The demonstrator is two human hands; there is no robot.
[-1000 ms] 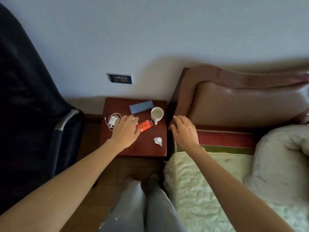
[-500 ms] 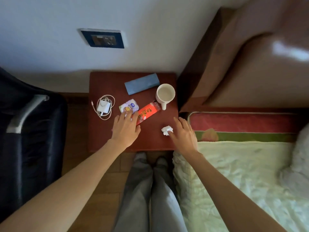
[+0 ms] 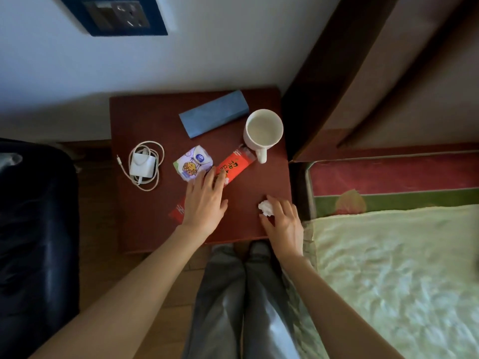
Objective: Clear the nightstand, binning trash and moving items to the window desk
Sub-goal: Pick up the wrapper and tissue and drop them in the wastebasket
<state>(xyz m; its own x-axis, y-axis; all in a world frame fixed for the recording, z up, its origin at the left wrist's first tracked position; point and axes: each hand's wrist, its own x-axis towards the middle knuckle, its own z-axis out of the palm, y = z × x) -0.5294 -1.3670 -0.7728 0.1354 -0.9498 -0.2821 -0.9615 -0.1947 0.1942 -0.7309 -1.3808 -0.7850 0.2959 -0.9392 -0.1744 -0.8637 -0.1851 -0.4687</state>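
The dark red nightstand (image 3: 145,120) holds a blue box (image 3: 212,114), a white mug (image 3: 263,132), a white charger with coiled cable (image 3: 142,164), a cartoon-printed tissue pack (image 3: 193,161), a red packet (image 3: 234,164) and a crumpled white tissue (image 3: 265,208). My left hand (image 3: 204,200) lies flat and open, its fingertips on the red packet's near end, beside the tissue pack. A scrap of red packaging (image 3: 177,209) shows by its heel. My right hand (image 3: 283,221) is at the front right corner, thumb and forefinger pinching the crumpled tissue, which rests on the top.
A dark chair (image 3: 36,229) stands left of the nightstand. The bed with a pale cover (image 3: 388,268) and its brown headboard (image 3: 388,73) are on the right. A wall socket (image 3: 116,14) sits above. My legs (image 3: 241,294) stand just in front of the nightstand.
The view has moved closer and tilted down over the nightstand. My right hand went from the bed's edge to the crumpled tissue and closed round it. My left hand slid onto the red packet.
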